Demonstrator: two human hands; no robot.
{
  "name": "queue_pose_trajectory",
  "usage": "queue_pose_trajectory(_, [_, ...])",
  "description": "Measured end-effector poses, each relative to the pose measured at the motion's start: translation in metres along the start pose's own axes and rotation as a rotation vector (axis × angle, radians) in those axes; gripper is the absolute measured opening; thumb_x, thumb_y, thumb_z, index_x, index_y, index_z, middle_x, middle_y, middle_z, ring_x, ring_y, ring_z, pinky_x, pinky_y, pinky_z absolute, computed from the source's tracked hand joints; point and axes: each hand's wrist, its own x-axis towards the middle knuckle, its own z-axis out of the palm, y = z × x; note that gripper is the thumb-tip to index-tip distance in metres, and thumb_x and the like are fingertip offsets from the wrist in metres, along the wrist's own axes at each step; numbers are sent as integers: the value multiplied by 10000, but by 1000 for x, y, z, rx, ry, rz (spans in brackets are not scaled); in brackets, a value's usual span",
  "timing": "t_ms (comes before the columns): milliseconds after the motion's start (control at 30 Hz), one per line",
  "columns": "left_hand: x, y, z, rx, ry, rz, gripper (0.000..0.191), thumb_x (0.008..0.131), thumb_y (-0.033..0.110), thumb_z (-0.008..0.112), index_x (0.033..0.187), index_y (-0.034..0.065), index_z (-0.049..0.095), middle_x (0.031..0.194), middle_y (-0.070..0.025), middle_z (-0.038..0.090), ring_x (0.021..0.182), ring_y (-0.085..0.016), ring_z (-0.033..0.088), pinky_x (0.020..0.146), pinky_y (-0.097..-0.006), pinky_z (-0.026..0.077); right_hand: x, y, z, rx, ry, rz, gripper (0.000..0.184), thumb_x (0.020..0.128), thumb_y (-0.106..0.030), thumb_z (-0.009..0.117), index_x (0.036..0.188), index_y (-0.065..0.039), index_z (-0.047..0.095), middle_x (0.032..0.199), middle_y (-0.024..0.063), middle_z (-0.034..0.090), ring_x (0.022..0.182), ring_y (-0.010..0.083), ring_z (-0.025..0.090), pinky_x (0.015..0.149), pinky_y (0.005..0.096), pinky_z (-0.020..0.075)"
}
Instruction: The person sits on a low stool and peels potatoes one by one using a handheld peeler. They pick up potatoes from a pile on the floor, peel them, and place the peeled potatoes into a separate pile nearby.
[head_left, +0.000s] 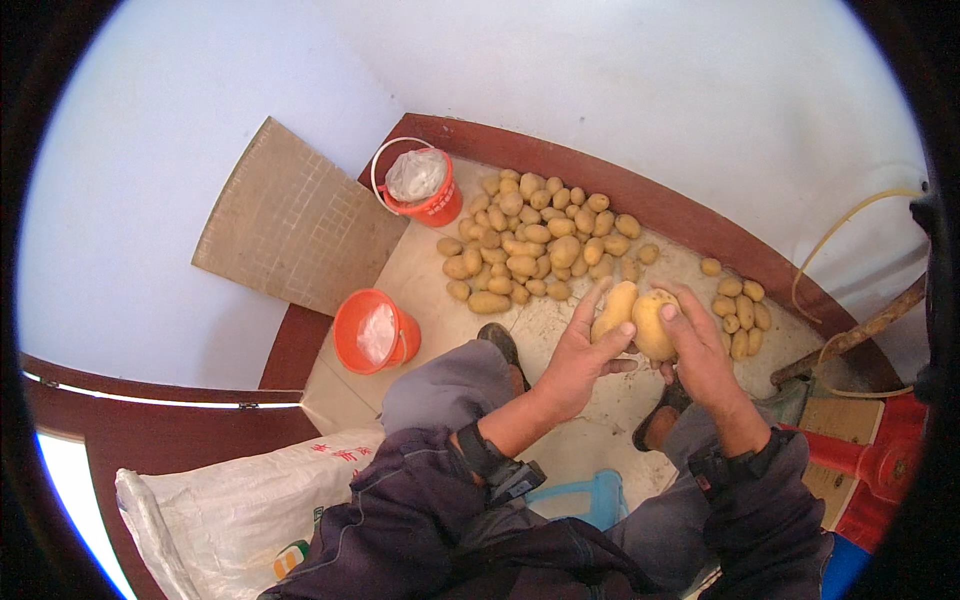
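Observation:
My left hand (581, 367) is closed around a long yellow potato (616, 309), thumb across its near side. Beside it, my right hand (699, 349) grips a larger, rounder potato (654, 326), its thumb on the top. The two potatoes are held side by side above the floor between my knees and seem to touch. Beyond my hands a big heap of potatoes (536, 232) lies on the tiled floor near the wall. To the right, a smaller group of potatoes (742, 311) is partly hidden behind my right hand.
An orange bucket (345, 330) stands at left; another orange bucket (442, 202) holding a plastic bag is in the corner. A brown board (300, 217) leans on the wall. A white woven sack (225, 502) lies at lower left. At right are a wooden pole (855, 330) and red equipment (892, 457).

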Motion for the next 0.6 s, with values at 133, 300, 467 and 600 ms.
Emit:
queue_pose_trajectory(133, [3, -7, -3, 145, 34, 146, 614, 987, 146, 624, 1540, 199, 364, 1392, -25, 499, 1166, -132, 559, 852, -304, 562, 5, 1, 2, -45, 38, -5, 411, 1047, -301, 448, 1364, -41, 486, 933, 58, 609, 622, 74, 540, 456, 214, 401])
queue_pose_trajectory(300, [12, -15, -10, 444, 37, 285, 581, 957, 140, 665, 1495, 132, 446, 1315, -77, 498, 1157, -176, 546, 943, -286, 485, 11, 3, 6, 195, 87, 34, 432, 1037, -268, 445, 1386, -15, 474, 1079, 112, 619, 817, 129, 626, 568, 241, 495])
queue_pose_trajectory(467, [11, -20, -7, 899, 28, 429, 651, 890, 244, 759, 1438, 41, 473, 1272, -149, 485, 1199, -252, 519, 1043, -344, 422, 5, -4, 4, -37, 89, -44, 471, 1018, -228, 456, 1443, -26, 443, 1263, 145, 573, 1108, 198, 580, 892, 303, 495])
queue_pose_trajectory(600, [13, -26, -5, 748, 62, 346, 696, 843, 285, 806, 1408, 34, 487, 1229, -147, 481, 1175, -255, 534, 1021, -349, 448, 1, 0, 10, -33, 86, -60, 478, 1013, -231, 469, 1441, -19, 448, 1293, 169, 569, 1197, 248, 559, 1027, 361, 436])
